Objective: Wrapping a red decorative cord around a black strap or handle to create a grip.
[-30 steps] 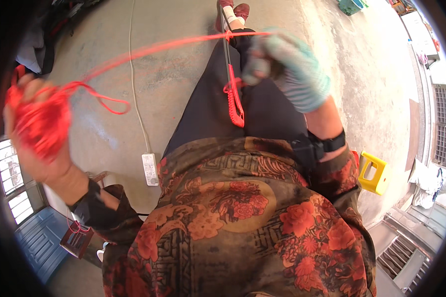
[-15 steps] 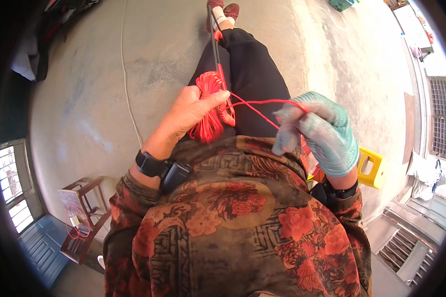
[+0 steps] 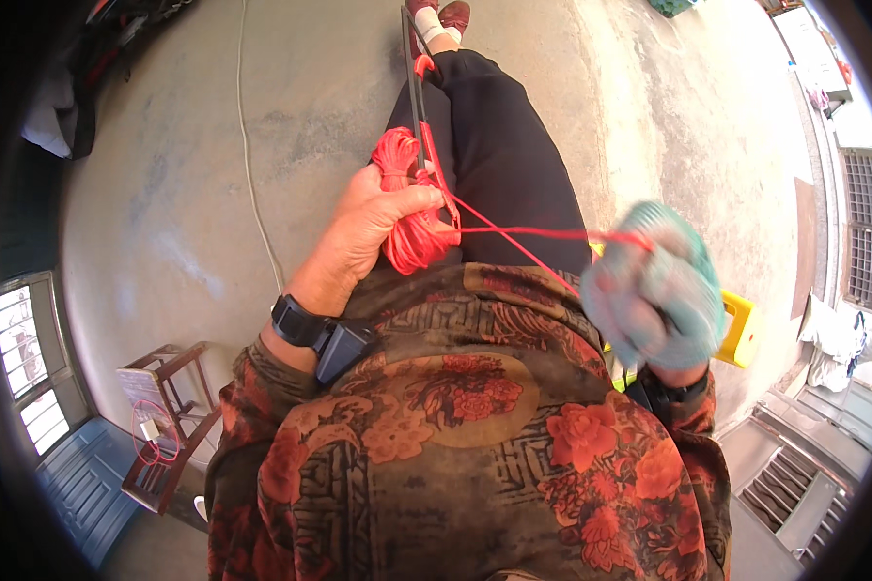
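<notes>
Closely viewed, the bare left hand (image 3: 373, 228) curls its fingers (image 3: 419, 201) around a bundle of red cord (image 3: 405, 208), thumb pressed on top, pinning the bundle against the long dark rod (image 3: 417, 92) that runs along the person's lap toward the feet. Just right of the rod, a single red strand (image 3: 533, 232) leaves the bundle and runs taut to the right hand (image 3: 654, 290), which wears a pale green knitted glove; that hand is blurred, and its fingers look closed in a fist on the strand, though the exact pinch cannot be told. Judged from this, the pull goes well when the left hand keeps the bundle tight to the rod and the strand stays level, clear of the floral jacket (image 3: 465, 436).

Left of the rod lies open concrete floor (image 3: 165, 213), crossed by a white cable (image 3: 247, 155). Right of the rod, a yellow stool (image 3: 736, 329) sits just behind the gloved hand, limiting its outward travel; farther left stands a small wooden rack (image 3: 160, 426).
</notes>
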A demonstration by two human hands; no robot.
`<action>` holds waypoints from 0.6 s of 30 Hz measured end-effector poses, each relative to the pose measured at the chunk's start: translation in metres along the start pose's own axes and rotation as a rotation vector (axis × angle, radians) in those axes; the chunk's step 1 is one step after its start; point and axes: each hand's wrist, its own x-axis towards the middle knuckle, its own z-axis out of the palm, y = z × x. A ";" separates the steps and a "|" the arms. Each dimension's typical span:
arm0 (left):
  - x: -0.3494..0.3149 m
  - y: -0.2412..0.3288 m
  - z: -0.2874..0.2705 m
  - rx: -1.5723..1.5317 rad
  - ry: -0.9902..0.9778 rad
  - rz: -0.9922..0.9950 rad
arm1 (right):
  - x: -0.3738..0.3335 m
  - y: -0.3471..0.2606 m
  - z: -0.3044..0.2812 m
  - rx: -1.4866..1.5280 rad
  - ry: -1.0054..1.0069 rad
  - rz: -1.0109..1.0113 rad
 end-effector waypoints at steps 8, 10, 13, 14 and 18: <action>-0.003 -0.001 -0.007 0.041 0.116 0.028 | -0.008 -0.008 0.011 -0.171 0.156 -0.134; -0.009 0.010 -0.016 -0.032 0.137 0.082 | 0.023 -0.003 -0.021 -0.567 0.453 -0.125; -0.023 0.038 -0.040 -0.032 0.155 0.189 | 0.064 0.025 -0.058 -1.373 0.486 -0.253; -0.026 0.045 -0.047 0.050 0.204 0.248 | 0.071 0.034 -0.066 -1.606 0.477 -0.239; -0.028 0.048 -0.054 0.708 0.348 0.469 | 0.098 0.075 -0.064 -1.089 0.146 -0.125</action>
